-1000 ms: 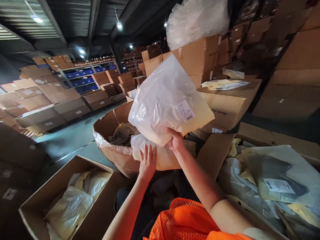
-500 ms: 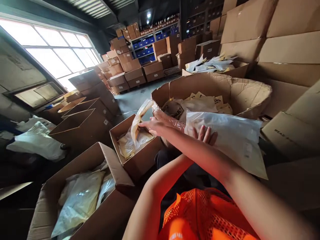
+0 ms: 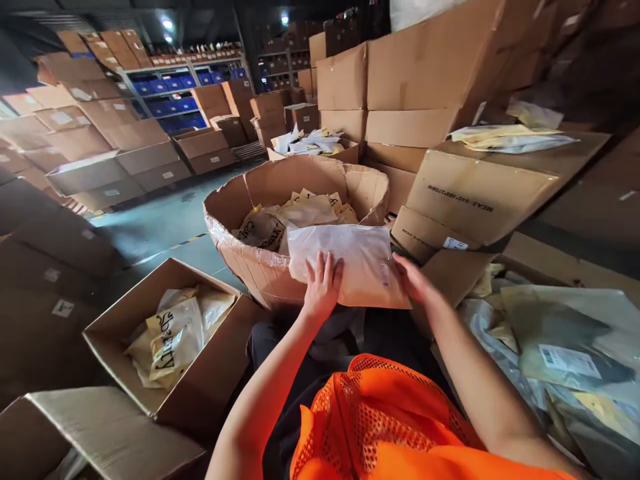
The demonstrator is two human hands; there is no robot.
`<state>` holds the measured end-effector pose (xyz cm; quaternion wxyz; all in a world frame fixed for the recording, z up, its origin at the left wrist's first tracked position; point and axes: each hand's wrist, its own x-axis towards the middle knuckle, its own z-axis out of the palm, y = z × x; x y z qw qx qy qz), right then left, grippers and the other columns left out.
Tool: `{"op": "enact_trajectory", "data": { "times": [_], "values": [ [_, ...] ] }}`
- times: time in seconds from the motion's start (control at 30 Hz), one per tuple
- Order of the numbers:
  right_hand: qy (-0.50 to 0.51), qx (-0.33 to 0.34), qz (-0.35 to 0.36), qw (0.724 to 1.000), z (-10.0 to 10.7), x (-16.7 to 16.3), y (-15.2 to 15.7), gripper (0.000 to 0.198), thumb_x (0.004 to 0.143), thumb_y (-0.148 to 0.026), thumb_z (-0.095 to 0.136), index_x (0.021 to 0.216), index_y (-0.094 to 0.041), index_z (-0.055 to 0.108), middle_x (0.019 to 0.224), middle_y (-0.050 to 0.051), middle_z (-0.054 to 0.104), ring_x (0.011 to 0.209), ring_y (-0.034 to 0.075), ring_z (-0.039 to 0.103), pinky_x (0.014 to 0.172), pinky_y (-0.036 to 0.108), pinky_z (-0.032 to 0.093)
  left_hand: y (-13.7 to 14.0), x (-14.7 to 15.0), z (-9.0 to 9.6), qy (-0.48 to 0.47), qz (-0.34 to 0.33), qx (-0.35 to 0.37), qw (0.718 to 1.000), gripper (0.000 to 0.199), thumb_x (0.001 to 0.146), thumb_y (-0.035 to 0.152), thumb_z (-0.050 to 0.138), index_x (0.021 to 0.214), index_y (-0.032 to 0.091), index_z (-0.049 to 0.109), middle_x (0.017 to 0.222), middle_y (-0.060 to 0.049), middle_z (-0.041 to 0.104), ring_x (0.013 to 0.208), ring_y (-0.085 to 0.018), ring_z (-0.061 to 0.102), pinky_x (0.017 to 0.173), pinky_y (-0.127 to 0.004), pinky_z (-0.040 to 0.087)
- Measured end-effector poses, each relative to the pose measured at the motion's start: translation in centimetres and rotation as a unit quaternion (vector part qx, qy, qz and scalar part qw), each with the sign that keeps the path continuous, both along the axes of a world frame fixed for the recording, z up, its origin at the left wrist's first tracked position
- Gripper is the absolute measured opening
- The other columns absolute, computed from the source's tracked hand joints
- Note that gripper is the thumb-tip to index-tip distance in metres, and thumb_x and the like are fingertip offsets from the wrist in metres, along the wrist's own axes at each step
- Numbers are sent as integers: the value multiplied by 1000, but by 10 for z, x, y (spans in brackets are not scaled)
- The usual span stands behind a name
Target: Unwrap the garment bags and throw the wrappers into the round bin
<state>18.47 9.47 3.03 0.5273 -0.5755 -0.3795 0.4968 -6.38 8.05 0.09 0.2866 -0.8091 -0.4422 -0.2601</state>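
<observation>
A frosted plastic bag (image 3: 363, 257) with pale contents and a small printed label lies across in front of me, between my hands. My left hand (image 3: 323, 287) holds it near its left side, fingers spread over the upper face and the thumb hidden. At the bag's right edge, my right hand (image 3: 415, 283) grips it with the fingers partly out of sight. Just behind the bag stands a large rounded cardboard box (image 3: 235, 260) holding several bags with black lettering. To the left, an open carton (image 3: 200, 360) contains plastic bags, the top one (image 3: 175, 340) showing black lettering.
At right, large clear bags (image 3: 565, 340) fill an open carton, and flat bags (image 3: 515, 139) lie on a closed box (image 3: 480, 193). Another carton flap (image 3: 110, 427) rises at lower left. Stacked boxes and shelves with blue bins (image 3: 175, 107) stand beyond the floor (image 3: 193, 193).
My right hand has left the bag over the left carton and come back to the right edge of the frosted bag. That other bag now lies in the carton. The view has turned right.
</observation>
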Motion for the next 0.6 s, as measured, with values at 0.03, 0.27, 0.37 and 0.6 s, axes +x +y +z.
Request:
{"op": "enact_trajectory", "data": {
  "times": [0.03,0.27,0.37,0.6],
  "values": [
    [30,-6,36,999,-9,1,0,30,75,-39,63,97,-19,59,106,14,69,99,31,68,78,43,60,-2,-3,2,-8,-5,-2,1000,53,93,8,44,146,15,49,150,-22,47,145,-42,33,112,-71,31],
    [182,70,66,979,-17,-9,-11,58,51,-30,86,98,-25,53,88,-1,69,75,20,67,69,32,59,-44,-28,2,-326,0,-7,945,70,71,5,64,138,16,48,155,-22,32,152,-38,13,122,-63,16],
    [183,135,43,973,-4,-6,-23,58,51,-33,90,91,-24,48,82,-5,64,72,16,63,65,28,55,-69,-23,-14,-558,44,-24,829,86,63,18,79,138,20,37,149,-21,33,140,-34,38,115,-55,35],
    [162,216,70,960,14,-12,-45,59,54,-39,89,92,-24,46,87,-3,61,77,16,59,70,28,51,-95,-1,-31,-842,-151,-404,325,34,66,36,70,93,18,59,96,-9,65,93,-23,67,89,-42,54]
  ]
}}
